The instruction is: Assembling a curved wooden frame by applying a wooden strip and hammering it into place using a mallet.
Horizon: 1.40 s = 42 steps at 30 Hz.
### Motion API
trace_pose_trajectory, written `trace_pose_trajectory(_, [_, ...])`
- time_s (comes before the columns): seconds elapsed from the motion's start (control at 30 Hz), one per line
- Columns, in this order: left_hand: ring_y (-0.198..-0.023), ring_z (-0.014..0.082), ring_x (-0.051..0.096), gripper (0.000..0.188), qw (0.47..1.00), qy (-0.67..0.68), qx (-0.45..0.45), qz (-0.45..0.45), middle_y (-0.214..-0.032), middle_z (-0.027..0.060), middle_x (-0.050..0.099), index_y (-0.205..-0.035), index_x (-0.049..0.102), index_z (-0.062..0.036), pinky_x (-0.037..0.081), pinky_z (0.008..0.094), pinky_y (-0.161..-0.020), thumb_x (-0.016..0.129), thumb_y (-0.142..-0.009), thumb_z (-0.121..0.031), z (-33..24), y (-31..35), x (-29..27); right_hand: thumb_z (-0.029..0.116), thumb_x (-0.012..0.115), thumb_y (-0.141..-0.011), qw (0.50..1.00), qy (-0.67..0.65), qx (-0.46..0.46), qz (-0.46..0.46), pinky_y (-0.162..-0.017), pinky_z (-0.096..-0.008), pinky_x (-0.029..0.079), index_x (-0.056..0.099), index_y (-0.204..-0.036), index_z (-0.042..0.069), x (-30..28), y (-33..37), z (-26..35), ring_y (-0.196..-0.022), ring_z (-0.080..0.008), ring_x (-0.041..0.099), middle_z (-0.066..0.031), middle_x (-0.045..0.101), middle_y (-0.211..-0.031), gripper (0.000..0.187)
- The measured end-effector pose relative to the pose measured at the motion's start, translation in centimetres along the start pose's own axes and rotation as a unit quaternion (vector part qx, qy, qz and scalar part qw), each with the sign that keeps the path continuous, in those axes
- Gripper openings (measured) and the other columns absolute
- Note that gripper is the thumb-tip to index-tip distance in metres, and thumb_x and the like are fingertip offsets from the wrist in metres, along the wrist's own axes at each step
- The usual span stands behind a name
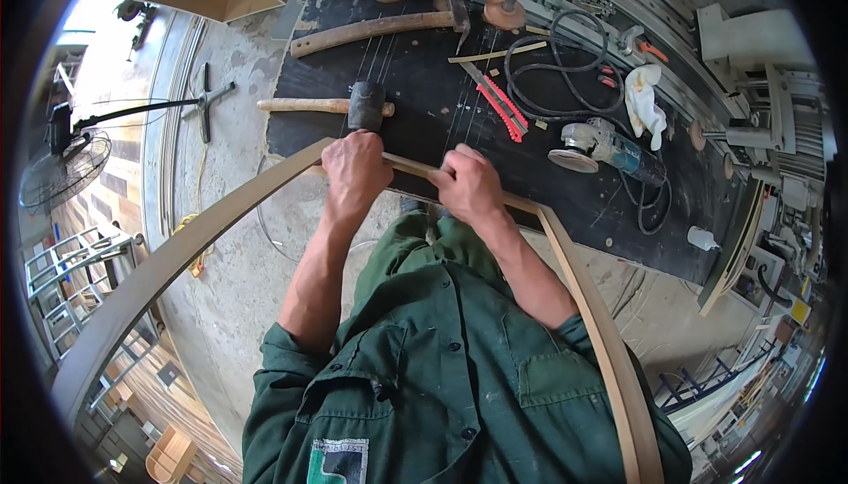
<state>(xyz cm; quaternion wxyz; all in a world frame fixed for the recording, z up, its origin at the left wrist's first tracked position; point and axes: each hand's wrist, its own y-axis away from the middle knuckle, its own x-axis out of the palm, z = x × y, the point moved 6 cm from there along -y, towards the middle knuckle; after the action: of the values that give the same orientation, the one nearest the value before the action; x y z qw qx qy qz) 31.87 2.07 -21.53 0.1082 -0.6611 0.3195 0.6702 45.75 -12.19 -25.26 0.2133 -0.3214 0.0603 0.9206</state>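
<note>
Both my hands grip a wooden frame with a short crosspiece (412, 166) and two long side rails. My left hand (355, 164) is closed around its left corner, where the left rail (181, 250) runs back toward the lower left. My right hand (470, 185) is closed on the crosspiece, short of the right corner; from there the right rail (602, 343) passes beside my right arm. The crosspiece lies along the near edge of a black worktable (556, 210). Just beyond my left hand lies a black-headed mallet (367, 106). My fingers partly hide the wood.
On the table lie a claw hammer (380, 32), a red utility knife (503, 111), an angle grinder (609, 150) with a coiled cord, a white cloth (645, 102) and a small white bottle (702, 238). A fan (66, 166) stands at the left.
</note>
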Motion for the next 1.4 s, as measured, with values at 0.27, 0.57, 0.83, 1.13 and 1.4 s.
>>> trace_pose_trajectory(0.27, [-0.083, 0.0411, 0.077, 0.018, 1.0, -0.006, 0.008, 0.003, -0.085, 0.0216, 0.077, -0.083, 0.08, -0.0026, 0.06, 0.0496, -0.075, 0.079, -0.075, -0.018, 2.2, -0.9, -0.2, 0.052, 0.08, -0.088, 0.993, 0.113, -0.017, -0.037, -0.075, -0.0508, 0.055, 0.065, -0.075, 0.006, 3.4, -2.4, 2.8, -0.088, -0.0387, 0.069, -0.0137, 0.067, -0.087, 0.05])
trace_pose_trajectory(0.57, [-0.08, 0.0423, 0.076, 0.021, 1.0, -0.002, -0.008, 0.01, -0.082, 0.0215, 0.075, -0.085, 0.081, -0.0035, 0.059, 0.0494, -0.073, 0.081, -0.074, -0.022, 3.4, -1.3, -0.1, 0.023, 0.079, -0.089, 0.99, 0.108, -0.074, -0.044, -0.084, -0.0475, 0.054, 0.067, -0.084, 0.007, 0.2, 0.2, 1.8, -0.093, -0.0354, 0.065, -0.0116, 0.064, -0.091, 0.021])
trace_pose_trajectory(0.83, [-0.083, 0.0401, 0.077, 0.025, 0.999, -0.008, -0.015, 0.046, -0.084, 0.0197, 0.077, -0.086, 0.081, -0.0042, 0.061, 0.0489, -0.077, 0.084, -0.072, -0.024, 2.7, -1.6, -0.2, 0.011, 0.079, -0.085, 0.978, 0.206, 0.0, -0.032, -0.086, -0.0516, 0.049, 0.063, -0.093, 0.008, -4.5, 5.4, -1.2, -0.096, -0.0365, 0.061, -0.0117, 0.062, -0.098, 0.018])
trace_pose_trajectory(1.13, [-0.081, 0.0395, 0.075, 0.026, 0.999, -0.023, 0.038, 0.027, -0.079, 0.0177, 0.074, -0.08, 0.08, -0.0056, 0.058, 0.0492, -0.074, 0.086, -0.072, -0.03, 1.9, -2.1, -0.1, 0.012, 0.077, -0.087, 0.998, 0.033, -0.053, 0.007, -0.081, -0.0519, 0.051, 0.061, -0.083, 0.006, 2.2, -1.5, 3.0, -0.091, -0.0414, 0.063, -0.0152, 0.063, -0.091, 0.018])
trace_pose_trajectory(1.4, [-0.083, 0.0366, 0.077, 0.013, 0.999, 0.011, 0.022, -0.037, -0.099, 0.0157, 0.074, -0.087, 0.08, -0.0045, 0.06, 0.05, -0.069, 0.076, -0.078, -0.014, 2.6, 1.2, 0.4, 0.018, 0.077, -0.09, 0.996, 0.013, -0.089, 0.018, -0.081, -0.0522, 0.052, 0.064, -0.082, 0.006, 5.9, -3.9, 4.7, -0.091, -0.0418, 0.063, -0.0147, 0.065, -0.092, 0.019])
